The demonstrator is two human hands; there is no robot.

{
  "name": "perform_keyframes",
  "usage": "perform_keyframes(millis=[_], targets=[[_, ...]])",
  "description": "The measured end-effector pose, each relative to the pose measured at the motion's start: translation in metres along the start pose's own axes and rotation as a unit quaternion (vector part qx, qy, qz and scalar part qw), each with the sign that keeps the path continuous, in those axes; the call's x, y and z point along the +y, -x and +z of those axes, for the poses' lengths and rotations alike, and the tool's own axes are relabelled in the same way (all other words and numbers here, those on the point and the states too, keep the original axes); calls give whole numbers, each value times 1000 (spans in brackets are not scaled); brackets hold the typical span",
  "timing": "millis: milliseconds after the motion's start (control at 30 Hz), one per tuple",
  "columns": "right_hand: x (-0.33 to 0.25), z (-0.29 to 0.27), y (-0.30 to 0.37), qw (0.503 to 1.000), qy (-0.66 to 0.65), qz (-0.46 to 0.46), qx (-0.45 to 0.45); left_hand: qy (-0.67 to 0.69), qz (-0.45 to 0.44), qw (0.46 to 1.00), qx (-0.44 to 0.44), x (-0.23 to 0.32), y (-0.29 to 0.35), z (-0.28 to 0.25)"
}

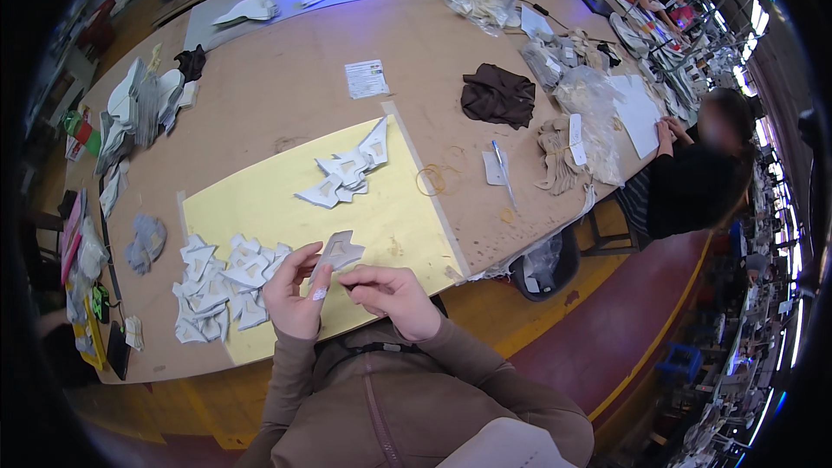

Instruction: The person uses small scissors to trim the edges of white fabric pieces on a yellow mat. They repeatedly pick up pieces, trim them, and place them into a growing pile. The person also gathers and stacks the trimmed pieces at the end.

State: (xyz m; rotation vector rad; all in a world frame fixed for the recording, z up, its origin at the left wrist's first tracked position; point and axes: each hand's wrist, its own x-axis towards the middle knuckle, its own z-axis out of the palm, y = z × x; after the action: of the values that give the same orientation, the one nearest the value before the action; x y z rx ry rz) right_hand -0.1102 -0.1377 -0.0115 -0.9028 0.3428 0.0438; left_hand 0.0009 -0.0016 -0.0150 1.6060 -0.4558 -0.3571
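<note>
My left hand (295, 299) pinches a small grey flat cut piece (345, 251) with a notched edge and a window-like opening, held above the near edge of a yellow sheet (399, 217). A bit of white wrap shows on one of its fingers. Just right of the piece, my right hand (394, 296) is closed in a pinch; whatever its fingertips hold is too small to make out. Beside my left hand lies a loose heap of similar grey-white pieces (208, 286). Farther off on the sheet, several more pieces (347, 169) form an overlapping row.
Rubber bands (433, 180), a pen (503, 172) and dark brown cloth (498, 95) lie to the right. Grey stacks (139, 108) stand at left. One person works across the table; another person (693, 165) sits at the right edge beside bundled pieces (562, 152).
</note>
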Motion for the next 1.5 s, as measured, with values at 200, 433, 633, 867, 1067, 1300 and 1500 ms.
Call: perform_keyframes(millis=[200, 433, 633, 867, 1067, 1300, 1500], targets=[[8, 12, -9, 795, 505, -333, 44, -69, 21, 997, 12, -8, -1, 2], [-10, 4, 2, 681, 706, -152, -117, -70, -21, 997, 5, -35, 0, -30], [-41, -18, -22, 749, 642, -152, -65, 19, -91, 995, 24, -38, 0, -78], [-15, -43, -111, 690, 670, -255, 101, -350, 39, 922, 163, -37, 16, -118], [6, -47, -109, 704, 669, -216, 96, -208, -32, 928, 308, -20, 25, -137], [4, -37, -119, 758, 572, -285, 131, -137, 31, 990, 4, -8, 8, -78], [17, -30, -127, 721, 640, -211, 161, -182, 40, 968, -170, -6, 1, -41]])
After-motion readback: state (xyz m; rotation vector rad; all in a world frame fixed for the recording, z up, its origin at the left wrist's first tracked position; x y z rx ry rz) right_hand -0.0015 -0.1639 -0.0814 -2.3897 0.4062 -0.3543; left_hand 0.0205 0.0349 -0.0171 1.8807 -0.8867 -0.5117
